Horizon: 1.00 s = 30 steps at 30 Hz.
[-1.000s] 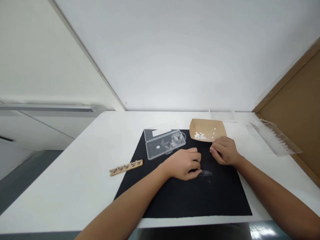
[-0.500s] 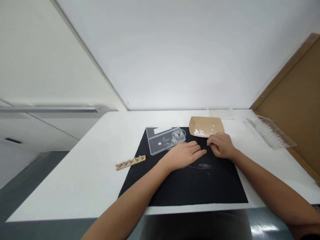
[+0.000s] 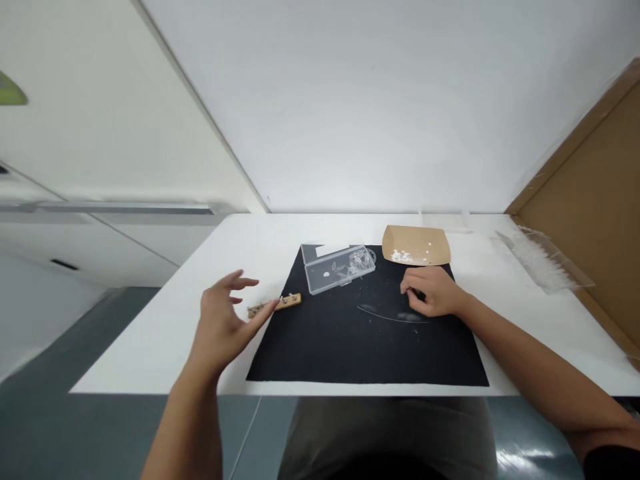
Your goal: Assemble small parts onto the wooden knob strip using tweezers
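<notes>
My left hand [image 3: 223,323] is open, thumb and fingers spread, just over a small wooden strip [image 3: 289,302] with several metal pieces standing along it. The hand partly covers the strip's left end. Above the right part of the black mat [image 3: 320,353], my right hand [image 3: 433,291] is closed in a pinch; whatever is between its fingertips is too small to make out. A thin, curved, pale thread [image 3: 393,319] lies on the mat below and left of that hand.
Behind the mat's left half lies an open clear plastic case [image 3: 320,280] holding small transparent pieces. A brown paper tray [image 3: 415,237] with white bits stands behind my right hand. Farther right are a clear bag of white pieces [image 3: 543,263] and a cardboard box [image 3: 590,167].
My left hand has gone from beside the right hand across to the wooden strip, its fingers opening wide. My right hand stays pinched near the tray. The view has shifted slightly.
</notes>
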Motion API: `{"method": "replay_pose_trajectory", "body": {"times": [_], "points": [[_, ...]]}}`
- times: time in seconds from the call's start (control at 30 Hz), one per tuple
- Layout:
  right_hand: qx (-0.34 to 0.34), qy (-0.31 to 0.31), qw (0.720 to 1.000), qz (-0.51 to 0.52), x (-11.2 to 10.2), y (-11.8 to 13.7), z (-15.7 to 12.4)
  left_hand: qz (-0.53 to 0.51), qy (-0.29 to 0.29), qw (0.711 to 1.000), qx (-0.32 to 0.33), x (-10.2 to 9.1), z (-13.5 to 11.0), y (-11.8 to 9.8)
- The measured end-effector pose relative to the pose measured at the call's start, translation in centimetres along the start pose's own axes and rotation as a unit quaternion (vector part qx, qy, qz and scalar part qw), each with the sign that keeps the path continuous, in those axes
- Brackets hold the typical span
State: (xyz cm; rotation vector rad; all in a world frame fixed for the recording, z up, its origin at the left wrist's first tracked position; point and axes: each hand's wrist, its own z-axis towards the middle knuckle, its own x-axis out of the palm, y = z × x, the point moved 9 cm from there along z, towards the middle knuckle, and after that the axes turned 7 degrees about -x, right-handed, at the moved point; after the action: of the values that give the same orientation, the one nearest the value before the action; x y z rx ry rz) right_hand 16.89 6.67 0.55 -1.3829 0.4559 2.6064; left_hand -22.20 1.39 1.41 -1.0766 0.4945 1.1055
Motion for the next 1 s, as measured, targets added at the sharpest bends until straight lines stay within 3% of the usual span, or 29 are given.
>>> {"method": "replay_pose_trajectory", "body": {"times": [0.13,0.23,0.47,0.6,0.67,0.77,0.9,1.0], "points": [[-0.016,0.018,0.999,0.026,0.8,1.5,0.7,0.049,0.12,0.99,0.053,2.0,-0.3,2.0],[-0.016,0.012,0.999,0.035,0.6,1.7,0.8,0.049,0.183,0.982,0.019,3.1,-0.3,3.4],[-0.021,0.019,0.996,0.085,0.6,2.2,0.6,0.043,0.216,0.975,-0.034,4.0,0.7,4.0],[-0.029,0.031,0.996,0.084,1.3,2.8,0.7,0.093,0.197,0.974,-0.062,3.7,0.7,3.7],[-0.041,0.015,0.996,0.076,1.1,3.0,0.7,0.087,0.187,0.977,-0.045,3.6,0.7,2.7],[-0.065,-0.058,0.996,0.02,-0.8,3.0,0.3,0.055,0.169,0.984,-0.019,3.4,1.0,-0.1],[-0.049,-0.169,0.982,-0.069,-4.3,1.8,-1.0,0.017,0.193,0.979,0.068,4.3,2.1,-6.8],[-0.019,-0.199,0.976,-0.081,-5.7,0.3,-1.9,0.005,0.212,0.965,0.152,6.0,3.1,-12.8]]}}
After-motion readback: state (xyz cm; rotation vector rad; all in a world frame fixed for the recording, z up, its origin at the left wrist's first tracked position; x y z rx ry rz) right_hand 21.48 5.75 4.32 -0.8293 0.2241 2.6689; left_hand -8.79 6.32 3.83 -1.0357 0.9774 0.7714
